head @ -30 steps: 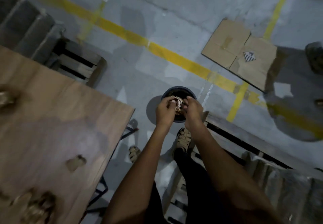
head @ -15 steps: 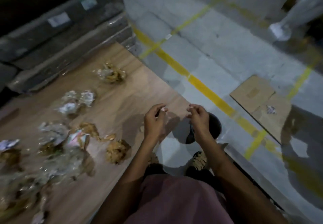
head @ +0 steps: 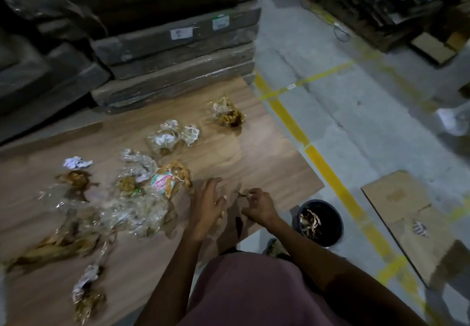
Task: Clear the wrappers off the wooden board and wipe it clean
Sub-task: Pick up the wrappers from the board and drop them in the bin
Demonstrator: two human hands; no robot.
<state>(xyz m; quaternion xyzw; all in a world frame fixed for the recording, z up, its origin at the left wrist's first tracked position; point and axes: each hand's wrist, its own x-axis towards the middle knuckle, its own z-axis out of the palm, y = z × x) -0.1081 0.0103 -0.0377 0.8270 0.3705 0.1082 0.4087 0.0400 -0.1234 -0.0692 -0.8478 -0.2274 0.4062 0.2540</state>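
Note:
The wooden board (head: 254,152) is strewn with several crumpled wrappers. A gold wrapper (head: 229,113) lies near the far right corner and a clear crumpled pair (head: 170,136) sits left of it. A red-and-white labelled wrapper (head: 165,182) tops a big clear heap (head: 127,211). My left hand (head: 206,206) hovers over the board's near right part, fingers spread, just right of that heap. Beside it, my right hand (head: 256,204) has curled fingers pinching a small scrap (head: 245,194). A black bucket (head: 339,221) on the floor past the board's right edge holds some wrappers.
Stacked plastic-wrapped slabs (head: 178,45) stand against the board's far edge. Flattened cardboard (head: 407,216) lies on the concrete floor to the right, beyond a yellow floor line (head: 328,170). Dark stacked goods (head: 368,7) fill the far right corner.
Both hands have left the bucket and come back over the board's near right part. My view has swung left from the floor to the board, and my left hand has spread its fingers.

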